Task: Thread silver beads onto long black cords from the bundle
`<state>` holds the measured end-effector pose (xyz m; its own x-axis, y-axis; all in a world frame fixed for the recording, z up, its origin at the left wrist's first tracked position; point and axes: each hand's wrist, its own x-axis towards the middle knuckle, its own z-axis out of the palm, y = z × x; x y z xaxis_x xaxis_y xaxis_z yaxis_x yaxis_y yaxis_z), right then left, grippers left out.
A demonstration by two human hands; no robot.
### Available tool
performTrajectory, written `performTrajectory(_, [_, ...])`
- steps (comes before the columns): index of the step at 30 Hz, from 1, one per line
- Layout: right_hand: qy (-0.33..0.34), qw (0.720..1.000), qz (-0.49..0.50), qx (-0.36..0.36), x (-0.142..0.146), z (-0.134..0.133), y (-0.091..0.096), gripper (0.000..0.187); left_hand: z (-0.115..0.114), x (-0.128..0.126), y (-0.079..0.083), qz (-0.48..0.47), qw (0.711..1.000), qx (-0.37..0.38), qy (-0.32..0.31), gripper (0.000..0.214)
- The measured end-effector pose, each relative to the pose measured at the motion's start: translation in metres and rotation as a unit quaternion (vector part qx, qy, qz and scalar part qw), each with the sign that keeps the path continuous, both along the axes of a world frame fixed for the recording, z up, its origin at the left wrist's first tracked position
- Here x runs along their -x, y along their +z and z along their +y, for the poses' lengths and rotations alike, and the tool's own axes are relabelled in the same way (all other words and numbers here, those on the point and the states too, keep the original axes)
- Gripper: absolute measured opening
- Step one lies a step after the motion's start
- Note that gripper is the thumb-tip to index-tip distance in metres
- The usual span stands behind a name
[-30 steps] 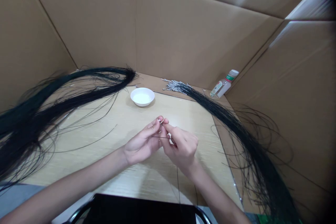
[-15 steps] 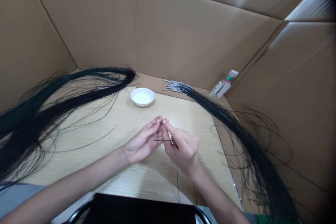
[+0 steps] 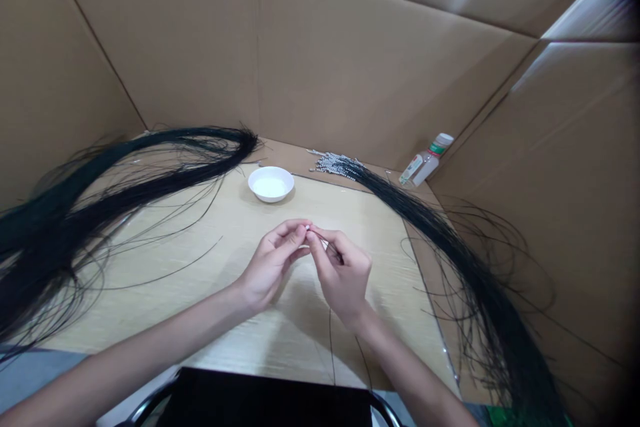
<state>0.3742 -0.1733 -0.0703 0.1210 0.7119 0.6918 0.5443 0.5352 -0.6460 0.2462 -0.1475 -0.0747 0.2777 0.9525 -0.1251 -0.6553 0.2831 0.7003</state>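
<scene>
Pinched tiny bead (image 3: 307,229) between fingertips of left hand (image 3: 267,267) and right hand (image 3: 340,273), both closed tight on it, above table (image 3: 200,260) centre. Trailed single black strand (image 3: 330,340) from right hand toward 6 o'clock. Judged both light, strand limp and slippery, bead easily dropped; best held near strand tip. Counted one white bowl (image 3: 271,184) at 12 o'clock, one bottle (image 3: 425,160) at 2, two strand bundles: 9 (image 3: 100,180) and 3 (image 3: 450,240).

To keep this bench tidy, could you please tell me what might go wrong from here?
The tiny silvery piece is pinched only between the left hand and the right hand; it could slip onto the pale wooden table. The thin black strand hanging below the right hand may snag. The white round bowl sits close ahead and could be knocked.
</scene>
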Motion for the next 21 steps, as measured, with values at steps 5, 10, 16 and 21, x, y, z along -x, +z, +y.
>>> performTrajectory(5, [0.110,0.956,0.196,0.186,0.002,0.000,0.009,0.020,0.002,0.005,0.004,0.079,0.995,-0.034,0.052,0.032])
performTrajectory(10, [0.123,0.944,0.223,0.211,0.002,0.003,0.014,0.026,0.003,0.006,0.003,0.094,0.993,-0.036,0.062,0.031])
performTrajectory(16, [0.170,0.936,0.212,0.223,-0.003,0.004,0.010,0.038,0.005,0.006,0.003,0.058,0.996,-0.036,0.051,0.026])
performTrajectory(21, [0.131,0.962,0.149,0.191,-0.013,0.006,0.014,0.033,0.008,0.009,0.007,0.033,0.999,-0.021,0.038,0.027])
